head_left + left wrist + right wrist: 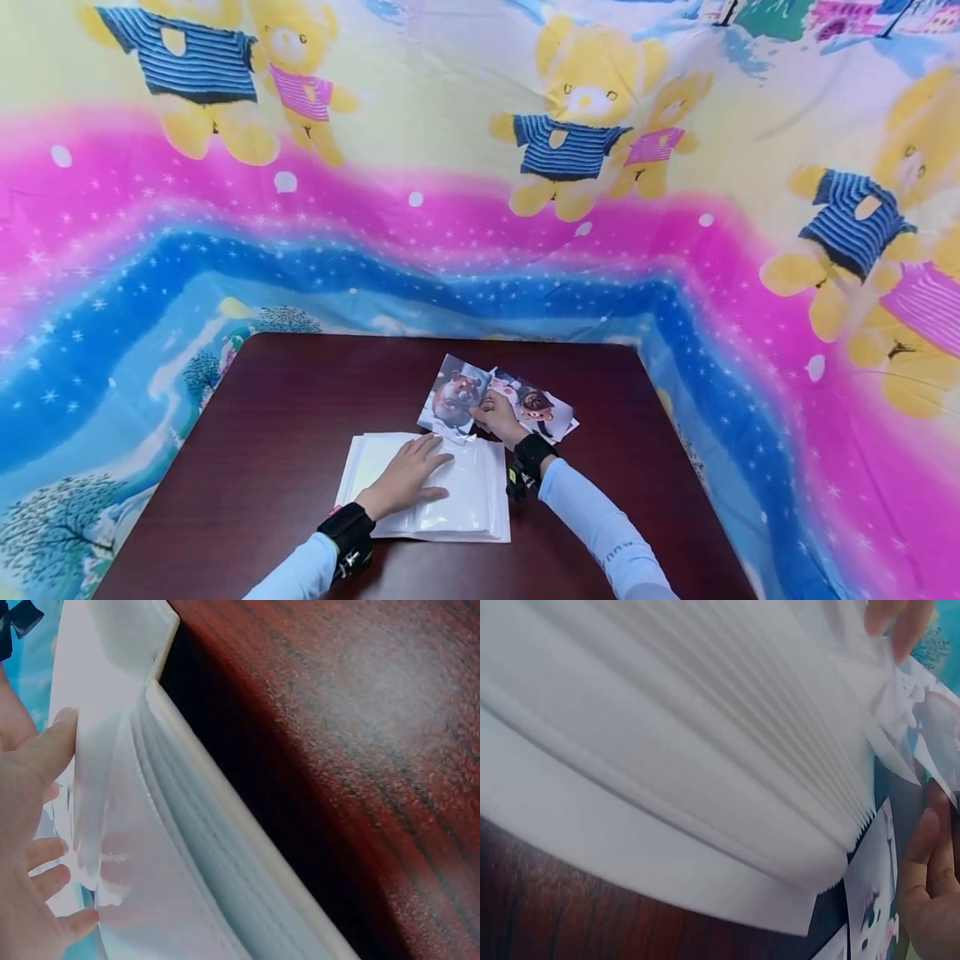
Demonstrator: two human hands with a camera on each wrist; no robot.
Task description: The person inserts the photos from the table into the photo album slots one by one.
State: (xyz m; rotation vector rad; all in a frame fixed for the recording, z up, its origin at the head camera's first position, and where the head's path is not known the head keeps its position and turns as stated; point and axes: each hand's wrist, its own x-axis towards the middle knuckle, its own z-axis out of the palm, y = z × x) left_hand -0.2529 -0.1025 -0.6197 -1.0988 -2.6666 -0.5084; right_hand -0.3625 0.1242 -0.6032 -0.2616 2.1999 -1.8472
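An album with white sleeve pages [468, 492] lies spread on the table. The left hand [408, 475] rests across its pages with fingers extended; in the left wrist view that hand [34, 817] has its thumb and fingertips on a glossy sleeve [150, 877]. The right hand [501, 419] pinches the edge of a bear picture [455, 398] above the album's top edge. In the right wrist view the right hand [934, 892] holds this picture [939, 727] close to the sleeve opening, beside the fanned pages [705, 750]. Whether the picture's corner is inside the sleeve, I cannot tell.
More pictures [542, 408] lie overlapping to the right of the held one, behind the right wrist. The dark reddish table [300, 400] has its far edge against a hanging cloth [420, 225] printed with bears. Both wrists wear black straps.
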